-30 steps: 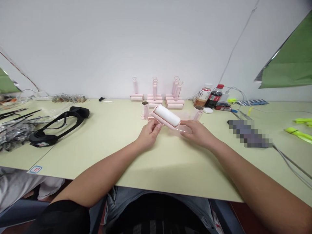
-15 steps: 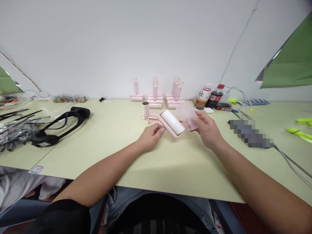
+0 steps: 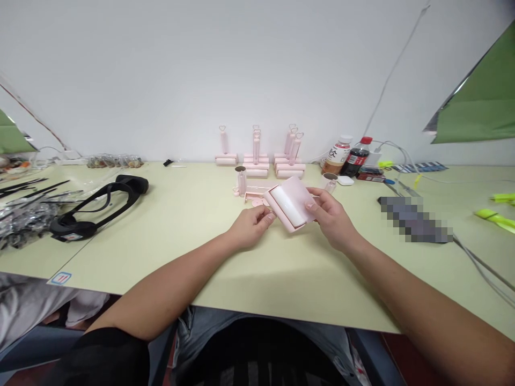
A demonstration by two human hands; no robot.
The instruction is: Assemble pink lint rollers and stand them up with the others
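A pink lint roller (image 3: 285, 208) with a white roll hangs tilted above the table, its near end pinched in the fingers of my left hand (image 3: 251, 228). My right hand (image 3: 332, 217) grips a flat pink cover (image 3: 298, 193) between thumb and fingers. The cover slants across the upper right side of the roller and hides part of the white roll; I cannot tell whether the two are joined. Just beyond my left hand lie loose pink parts (image 3: 257, 202) and a see-through pink handle (image 3: 242, 185). Another handle piece (image 3: 330, 183) stands beyond my right hand.
Several pink lint rollers (image 3: 256, 150) stand against the wall. To their right are a white-capped bottle (image 3: 338, 155) and a cola bottle (image 3: 357, 157). A black headset (image 3: 104, 206) lies at left beside plastic-wrapped items (image 3: 28, 217). A blurred dark object (image 3: 414, 220) and cables are at right.
My right hand has moved slightly down, bringing the cover from beside the roller over its upper right edge. My left hand has stayed nearly still, holding the roller.
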